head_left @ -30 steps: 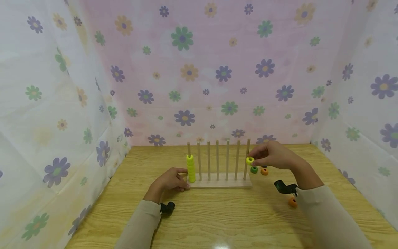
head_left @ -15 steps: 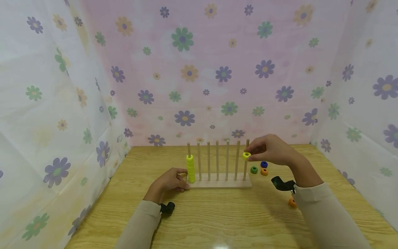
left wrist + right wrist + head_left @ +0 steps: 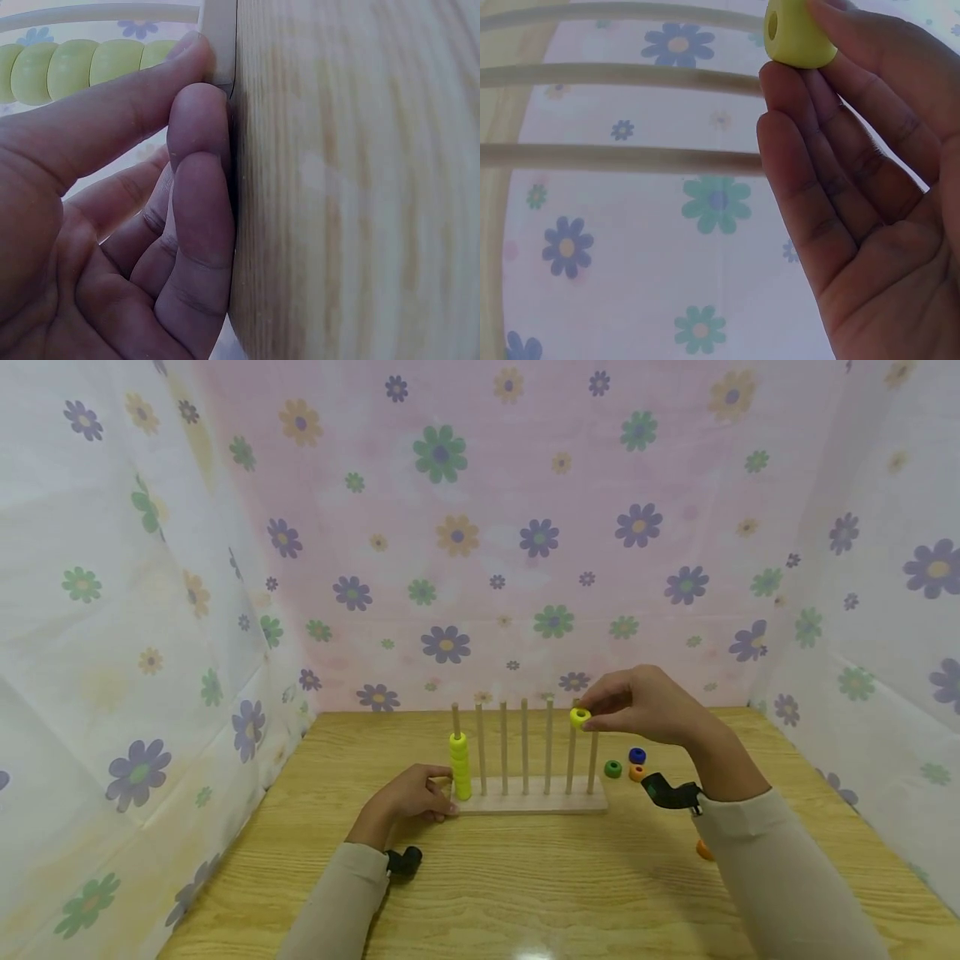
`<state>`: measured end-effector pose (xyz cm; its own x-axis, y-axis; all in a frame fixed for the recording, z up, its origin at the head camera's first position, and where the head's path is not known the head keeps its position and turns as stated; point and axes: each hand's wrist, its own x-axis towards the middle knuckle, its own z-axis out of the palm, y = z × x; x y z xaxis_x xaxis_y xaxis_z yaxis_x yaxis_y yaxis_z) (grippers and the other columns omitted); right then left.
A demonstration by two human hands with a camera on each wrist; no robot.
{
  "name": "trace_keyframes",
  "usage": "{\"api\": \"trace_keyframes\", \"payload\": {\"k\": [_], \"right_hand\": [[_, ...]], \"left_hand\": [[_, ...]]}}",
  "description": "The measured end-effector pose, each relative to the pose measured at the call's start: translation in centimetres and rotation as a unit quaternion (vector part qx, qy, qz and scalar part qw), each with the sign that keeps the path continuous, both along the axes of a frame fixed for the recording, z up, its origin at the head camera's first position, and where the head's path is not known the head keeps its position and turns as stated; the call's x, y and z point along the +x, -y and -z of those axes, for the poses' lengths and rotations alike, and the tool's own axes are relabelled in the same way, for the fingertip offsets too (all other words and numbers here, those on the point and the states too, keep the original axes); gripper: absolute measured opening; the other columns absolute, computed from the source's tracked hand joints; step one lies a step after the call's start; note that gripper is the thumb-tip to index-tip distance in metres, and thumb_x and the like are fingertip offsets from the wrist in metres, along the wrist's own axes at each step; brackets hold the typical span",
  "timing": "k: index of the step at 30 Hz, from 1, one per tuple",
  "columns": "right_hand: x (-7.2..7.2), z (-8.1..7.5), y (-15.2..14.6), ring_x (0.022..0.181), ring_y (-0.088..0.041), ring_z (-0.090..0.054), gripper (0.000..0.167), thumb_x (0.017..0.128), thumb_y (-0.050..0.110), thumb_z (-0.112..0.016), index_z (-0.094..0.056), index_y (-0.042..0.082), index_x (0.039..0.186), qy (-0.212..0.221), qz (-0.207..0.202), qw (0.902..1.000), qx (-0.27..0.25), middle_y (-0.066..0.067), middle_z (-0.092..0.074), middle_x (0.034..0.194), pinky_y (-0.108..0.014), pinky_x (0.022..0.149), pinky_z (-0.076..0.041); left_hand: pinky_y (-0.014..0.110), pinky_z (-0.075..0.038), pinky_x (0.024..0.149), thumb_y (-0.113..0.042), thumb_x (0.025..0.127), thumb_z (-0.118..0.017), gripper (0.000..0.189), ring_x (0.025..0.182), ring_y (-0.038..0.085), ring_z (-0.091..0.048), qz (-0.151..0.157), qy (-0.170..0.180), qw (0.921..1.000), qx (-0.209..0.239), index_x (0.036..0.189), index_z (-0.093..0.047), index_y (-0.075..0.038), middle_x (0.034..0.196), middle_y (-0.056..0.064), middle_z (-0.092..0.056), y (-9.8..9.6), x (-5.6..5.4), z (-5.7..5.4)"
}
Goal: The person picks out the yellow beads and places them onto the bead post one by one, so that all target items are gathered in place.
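Observation:
A wooden peg rack [image 3: 528,803] with several upright pegs stands on the table. Yellow beads [image 3: 460,768] are stacked on its leftmost peg. My left hand [image 3: 412,793] holds the left end of the base; in the left wrist view the thumb lies on the base edge and the other fingers curl beside it. Between thumb and fingertips my right hand [image 3: 648,706] pinches a yellow bead [image 3: 580,719], its hole facing up. That bead is in front of the upper part of the pegs at the right end, not on any peg.
Right of the rack lie a green bead [image 3: 612,769], a blue bead [image 3: 637,756] and an orange bead [image 3: 637,773]. Another orange bead [image 3: 704,849] is nearer, partly hidden by the right sleeve. Flowered cloth [image 3: 495,527] encloses the table [image 3: 525,885] at the back and sides.
My right hand has moved left and up with the yellow bead, from beside the rightmost peg to the one before it. The left hand and the rack have stayed put.

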<state>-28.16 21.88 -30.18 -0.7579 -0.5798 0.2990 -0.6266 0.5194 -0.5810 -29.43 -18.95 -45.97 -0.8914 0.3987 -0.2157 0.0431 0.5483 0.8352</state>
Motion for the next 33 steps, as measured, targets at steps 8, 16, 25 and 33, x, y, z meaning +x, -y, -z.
{"api": "trace_keyframes", "payload": {"k": [8,16,25,33], "right_hand": [[-0.6,-0.8,1.5,0.093,-0.01,-0.074,0.02,0.091,0.027,-0.082,-0.081,0.024,0.111,-0.017,0.0,0.9996,-0.022,0.004,-0.076,0.107,-0.027,0.081,-0.062],[-1.2,-1.5,2.9,0.091,-0.009,-0.075,0.02,0.091,0.032,-0.082,-0.082,0.025,0.11,-0.024,0.011,0.9994,-0.023,0.005,-0.078,0.109,-0.027,0.08,-0.062],[-1.8,-2.2,5.7,0.092,-0.011,-0.075,0.018,0.091,0.028,-0.083,-0.082,0.023,0.108,-0.017,-0.004,0.9991,-0.038,0.005,-0.078,0.107,-0.031,0.08,-0.063],[-2.1,-2.2,9.0,0.089,-0.009,-0.075,0.017,0.091,0.025,-0.083,-0.082,0.022,0.108,-0.027,-0.01,0.9984,-0.05,0.006,-0.078,0.105,-0.033,0.077,-0.063]], "left_hand": [[0.033,-0.062,0.068,-0.014,0.089,-0.083,0.077,0.069,0.017,-0.071,0.002,0.001,1.0,0.001,0.156,-0.046,-0.004,0.085,0.005,-0.077,0.0,0.0,0.1],[0.033,-0.062,0.069,-0.014,0.088,-0.084,0.076,0.069,0.017,-0.071,0.003,0.002,1.0,0.001,0.155,-0.048,-0.006,0.086,0.005,-0.077,0.0,0.0,0.1],[0.033,-0.062,0.068,-0.014,0.088,-0.084,0.078,0.07,0.017,-0.071,0.005,-0.001,1.0,0.001,0.156,-0.046,-0.005,0.086,0.006,-0.077,0.1,-0.1,0.1],[0.033,-0.062,0.07,-0.014,0.089,-0.083,0.078,0.07,0.017,-0.071,0.006,0.001,1.0,0.001,0.156,-0.045,-0.004,0.086,0.006,-0.077,0.1,0.0,0.1]]}}
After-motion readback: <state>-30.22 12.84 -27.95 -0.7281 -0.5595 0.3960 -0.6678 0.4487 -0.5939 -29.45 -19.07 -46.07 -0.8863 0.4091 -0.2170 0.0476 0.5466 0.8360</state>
